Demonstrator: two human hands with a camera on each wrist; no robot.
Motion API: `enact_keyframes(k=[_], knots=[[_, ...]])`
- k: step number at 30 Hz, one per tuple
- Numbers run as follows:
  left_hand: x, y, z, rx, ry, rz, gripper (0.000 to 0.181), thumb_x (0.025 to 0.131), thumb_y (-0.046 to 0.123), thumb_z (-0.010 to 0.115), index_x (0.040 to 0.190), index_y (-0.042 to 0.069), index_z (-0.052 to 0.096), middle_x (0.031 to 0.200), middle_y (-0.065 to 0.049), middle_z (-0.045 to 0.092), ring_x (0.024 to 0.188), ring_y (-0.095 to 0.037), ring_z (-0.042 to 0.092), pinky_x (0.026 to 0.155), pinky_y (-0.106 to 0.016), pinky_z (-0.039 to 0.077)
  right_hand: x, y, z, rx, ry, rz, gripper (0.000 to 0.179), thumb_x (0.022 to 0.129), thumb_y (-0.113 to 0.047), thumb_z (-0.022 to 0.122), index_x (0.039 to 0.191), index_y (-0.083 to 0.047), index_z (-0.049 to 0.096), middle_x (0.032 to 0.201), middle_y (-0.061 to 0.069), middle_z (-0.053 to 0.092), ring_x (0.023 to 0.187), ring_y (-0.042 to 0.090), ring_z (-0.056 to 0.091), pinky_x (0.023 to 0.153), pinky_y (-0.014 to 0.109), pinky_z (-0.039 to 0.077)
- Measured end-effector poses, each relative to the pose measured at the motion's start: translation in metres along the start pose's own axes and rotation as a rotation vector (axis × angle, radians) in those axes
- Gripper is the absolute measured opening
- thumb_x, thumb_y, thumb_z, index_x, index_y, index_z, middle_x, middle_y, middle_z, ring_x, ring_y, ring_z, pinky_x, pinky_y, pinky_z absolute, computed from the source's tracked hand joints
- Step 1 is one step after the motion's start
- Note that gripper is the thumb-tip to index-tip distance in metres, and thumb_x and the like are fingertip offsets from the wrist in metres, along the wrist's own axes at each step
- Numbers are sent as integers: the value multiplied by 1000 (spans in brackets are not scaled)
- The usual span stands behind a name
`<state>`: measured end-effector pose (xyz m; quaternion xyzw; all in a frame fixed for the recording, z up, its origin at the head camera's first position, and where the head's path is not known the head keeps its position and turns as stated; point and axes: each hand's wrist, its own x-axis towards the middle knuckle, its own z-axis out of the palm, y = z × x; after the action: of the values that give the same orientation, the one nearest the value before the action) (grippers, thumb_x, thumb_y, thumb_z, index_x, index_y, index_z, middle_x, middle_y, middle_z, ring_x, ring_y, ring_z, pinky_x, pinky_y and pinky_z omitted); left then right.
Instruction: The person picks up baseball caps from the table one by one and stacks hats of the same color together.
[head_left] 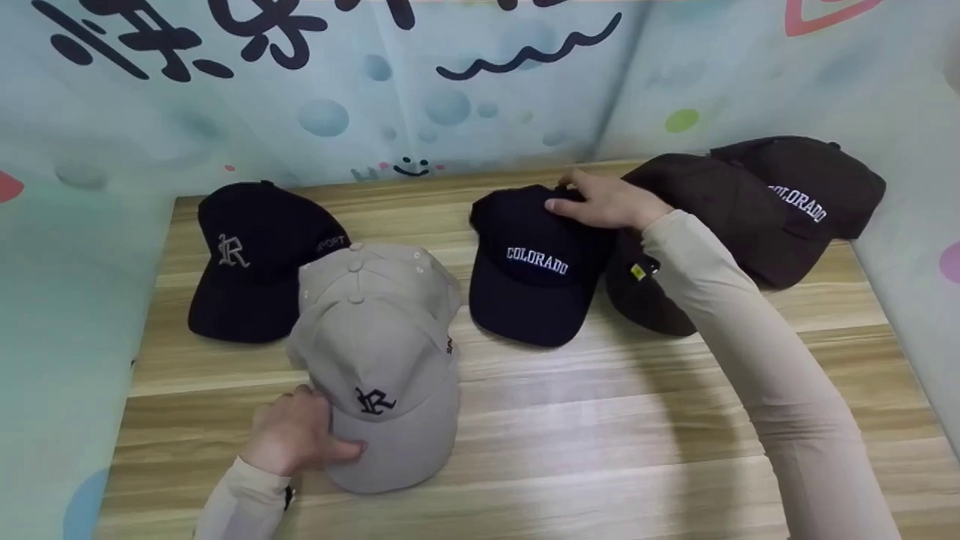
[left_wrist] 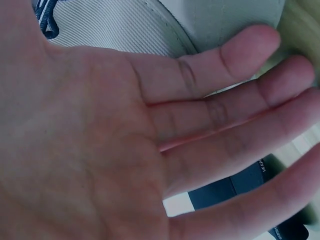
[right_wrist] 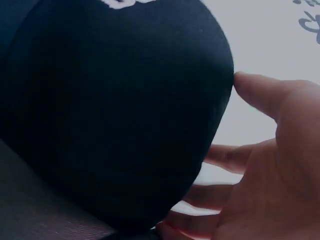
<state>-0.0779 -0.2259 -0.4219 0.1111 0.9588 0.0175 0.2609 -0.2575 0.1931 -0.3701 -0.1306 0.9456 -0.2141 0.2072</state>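
My left hand (head_left: 292,431) lies at the left side of a light grey baseball cap (head_left: 397,442) with a dark R emblem. Its thumb rests on the brim; in the left wrist view the fingers (left_wrist: 240,142) are nearly straight beside the cap. Another grey cap (head_left: 420,259) shows behind, apparently nested with it. My right hand (head_left: 611,201) holds the back of a navy COLORADO cap (head_left: 525,300) by its crown, thumb on the near side. In the right wrist view the other fingertips go out of sight behind the dark crown (right_wrist: 125,110).
A navy cap with a silver R (head_left: 240,300) touches the grey caps at the left. Two dark brown caps overlap at the right, one marked COLORADO (head_left: 832,187), the other (head_left: 675,180) partly under my right forearm. A printed cloth (head_left: 262,142) hangs behind the wooden table (head_left: 540,480).
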Motion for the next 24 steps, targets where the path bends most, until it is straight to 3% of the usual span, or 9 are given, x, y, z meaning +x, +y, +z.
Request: enact_keyframes(k=[4,9,13,19,24], knots=[[2,1,-1,-2,13,11,65,61,59,78,78,0,60,80,-13,56,66,-30,58,55,-49,48,-2,1,-2,32,63,-26,66,94,-47,56,137,2,44,135,25,48,125,40,43,104,48,32],[3,1,-1,-15,15,7,62,61,58,79,74,2,58,77,-11,56,64,-29,57,54,-48,48,-12,-15,-5,100,213,-96,56,88,-35,70,123,5,54,120,22,57,112,35,51,98,45,36],[4,1,0,-32,12,-3,59,61,58,79,70,5,56,72,-9,56,61,-25,55,53,-47,48,-27,-35,-9,181,288,-246,35,85,-21,74,105,2,57,97,14,59,91,27,53,85,39,39],[4,1,-2,-29,11,-6,57,60,57,79,67,6,55,67,-7,55,58,-24,54,52,-45,47,-57,-62,-13,157,225,-513,19,91,-12,67,97,-3,52,86,3,54,82,17,51,75,33,38],[6,1,-4,-31,10,-4,56,60,58,79,62,8,54,67,-7,56,58,-23,53,51,-44,48,-72,-72,-16,155,148,-619,21,94,-7,62,110,-1,51,105,8,59,106,21,59,92,34,43]])
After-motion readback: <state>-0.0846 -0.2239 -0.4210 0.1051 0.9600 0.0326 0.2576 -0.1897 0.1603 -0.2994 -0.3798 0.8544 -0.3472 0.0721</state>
